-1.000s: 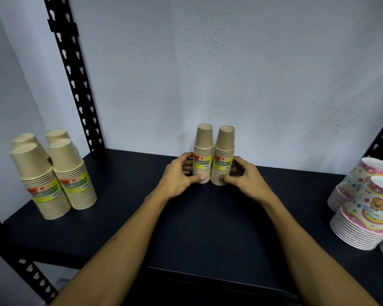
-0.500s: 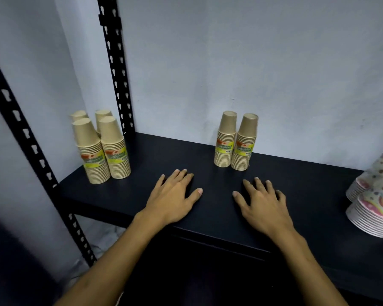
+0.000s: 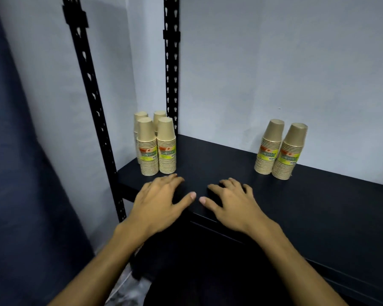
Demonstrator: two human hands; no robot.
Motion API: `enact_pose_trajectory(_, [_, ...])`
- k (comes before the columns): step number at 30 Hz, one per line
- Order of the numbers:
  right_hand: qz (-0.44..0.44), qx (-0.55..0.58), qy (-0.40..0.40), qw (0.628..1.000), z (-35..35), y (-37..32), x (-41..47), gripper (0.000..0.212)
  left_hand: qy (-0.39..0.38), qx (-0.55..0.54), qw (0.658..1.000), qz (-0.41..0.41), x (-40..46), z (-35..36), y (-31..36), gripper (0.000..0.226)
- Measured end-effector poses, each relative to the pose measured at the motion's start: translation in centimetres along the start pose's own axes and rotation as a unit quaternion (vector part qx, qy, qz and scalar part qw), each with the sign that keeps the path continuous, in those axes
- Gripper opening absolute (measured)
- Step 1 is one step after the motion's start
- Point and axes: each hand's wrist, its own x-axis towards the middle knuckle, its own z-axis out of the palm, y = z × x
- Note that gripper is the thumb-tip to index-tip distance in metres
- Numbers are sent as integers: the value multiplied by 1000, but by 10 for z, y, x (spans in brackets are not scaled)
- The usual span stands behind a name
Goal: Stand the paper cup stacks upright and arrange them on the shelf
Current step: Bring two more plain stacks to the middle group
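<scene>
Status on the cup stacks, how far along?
Done: four stacks stand upright at the shelf's left end, and a pair stands by the wall. In hand: nothing; left hand and right hand lie empty. Left: no fallen stacks in view.

Six paper cup stacks (image 3: 270,146) (four left, two right), two hands (image 3: 161,202), one shelf (image 3: 318,206)

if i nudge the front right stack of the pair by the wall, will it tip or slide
Probably tips: the front right stack is tall, narrow, and looks slightly tilted. Likely light, being nested paper cups. A push toward its neighbour, which stands right beside it, could topple both.
</scene>
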Motion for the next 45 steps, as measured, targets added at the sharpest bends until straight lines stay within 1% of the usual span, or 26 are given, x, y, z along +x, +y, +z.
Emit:
enact_pose_trajectory(2, [-25,64,16,997,-7,-18,22,65,105,-45,993,-1,5,-19,-18,45])
enact_pose_trajectory(3, [-33,105,28,994,-11,-25,34,64,159,-75,984,-3,9,-27,-26,38])
enact_pose_trajectory(5, [-48,187,62,979,-20,-39,57,63,238,-118,964,-18,18,-43,-41,36])
enact_pose_trajectory(7, [-58,255,97,960,-29,-49,78,62,267,-145,952,-38,31,-56,-53,44])
enact_pose_trajectory(9, [-57,308,117,942,-38,-58,96,61,266,-177,946,-61,47,-66,-61,55])
enact_pose_trajectory(12, [-50,371,110,921,-46,-69,117,66,231,-207,945,-100,69,-74,-68,64])
enact_pose_trajectory(15, [-64,381,92,918,-40,-74,130,65,205,-208,948,-123,78,-69,-70,54])
enact_pose_trajectory(18, [-87,366,97,921,-31,-74,131,63,216,-234,938,-134,78,-61,-68,46])
enact_pose_trajectory(21, [-100,359,111,921,-31,-71,129,61,227,-250,931,-136,76,-57,-67,46])
enact_pose_trajectory(24, [-104,355,118,921,-33,-63,125,61,216,-264,930,-134,76,-56,-65,47])
enact_pose_trajectory(28, [-113,352,122,921,-34,-46,114,62,191,-280,934,-115,75,-53,-57,44])
enact_pose_trajectory(33, [-107,343,151,921,-37,-16,89,62,169,-313,931,-77,77,-40,-36,43])
enact_pose_trajectory(39, [-76,328,193,922,-41,37,45,57,123,-344,931,-6,82,-19,16,42])
enact_pose_trajectory(42, [-60,329,227,915,-42,63,16,53,109,-363,925,28,84,-5,44,42])
enact_pose_trajectory(45, [-26,317,250,914,-46,86,-14,53,87,-390,916,49,84,5,73,43])
